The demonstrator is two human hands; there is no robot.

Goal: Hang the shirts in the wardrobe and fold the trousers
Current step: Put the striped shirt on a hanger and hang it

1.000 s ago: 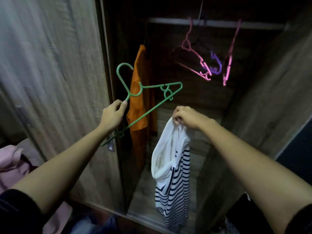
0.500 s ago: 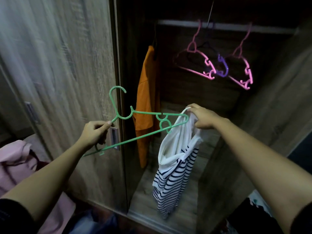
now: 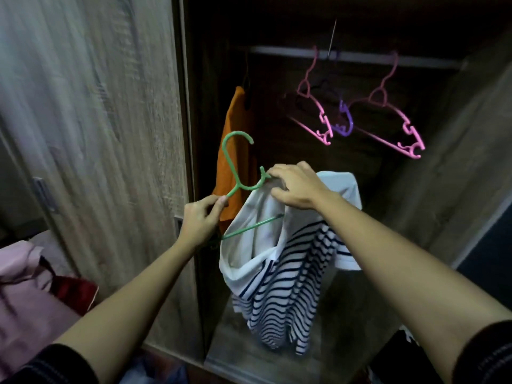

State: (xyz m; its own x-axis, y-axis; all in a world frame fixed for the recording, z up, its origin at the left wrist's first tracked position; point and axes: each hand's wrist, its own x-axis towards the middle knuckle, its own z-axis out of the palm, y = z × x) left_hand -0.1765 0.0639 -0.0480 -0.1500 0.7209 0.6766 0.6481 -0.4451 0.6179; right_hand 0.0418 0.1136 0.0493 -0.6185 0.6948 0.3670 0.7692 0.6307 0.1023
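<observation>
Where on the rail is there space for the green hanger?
Bare metal rail lies between the orange garment and the left pink plastic hanger, and beyond the right pink hanger. Crowded around the purple hanger beside that left pink one.

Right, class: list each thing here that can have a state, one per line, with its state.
green hanger: off the rail, one arm inside the striped shirt
striped shirt: partly on the green hanger, not hung
orange garment: hanging from the rail
pink hangers: on the rail, empty
purple hanger: on the rail, empty
wardrobe door: open
left hand: grips the green hanger
right hand: grips the striped shirt
</observation>
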